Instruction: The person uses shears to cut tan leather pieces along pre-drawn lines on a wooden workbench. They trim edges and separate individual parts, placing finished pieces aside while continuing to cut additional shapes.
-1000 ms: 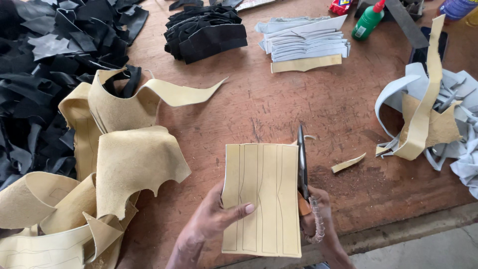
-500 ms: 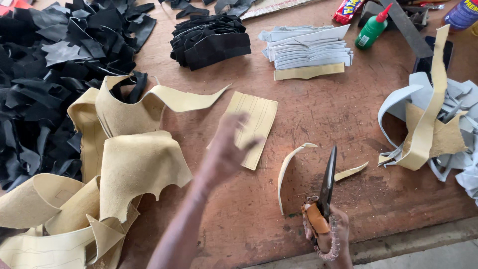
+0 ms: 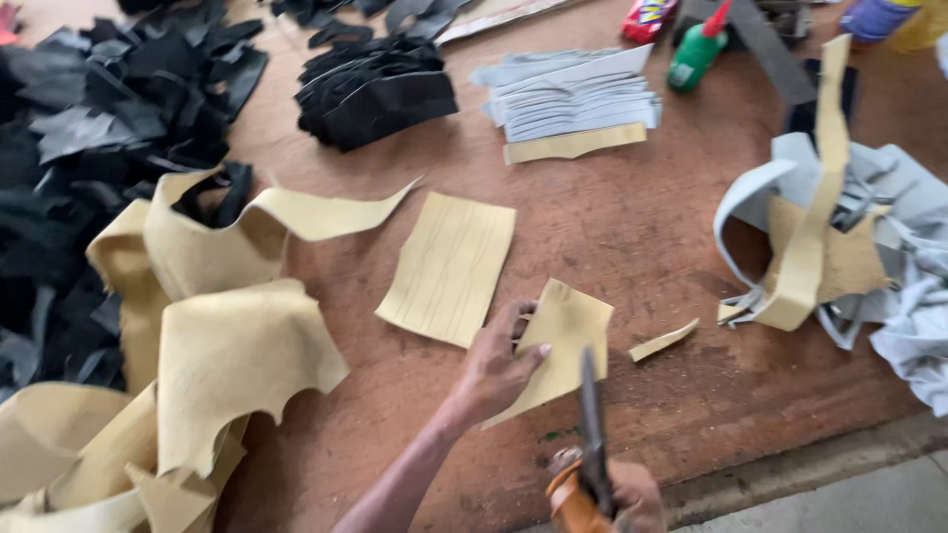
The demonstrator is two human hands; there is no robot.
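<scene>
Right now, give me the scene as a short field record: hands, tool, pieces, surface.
left hand: fingers on a small tan piece
right hand: holds scissors, blades closed, pointing up
lined tan panel: flat on the table, apart from the hands
tan sliver: right of the small piece
surface: brown table
</scene>
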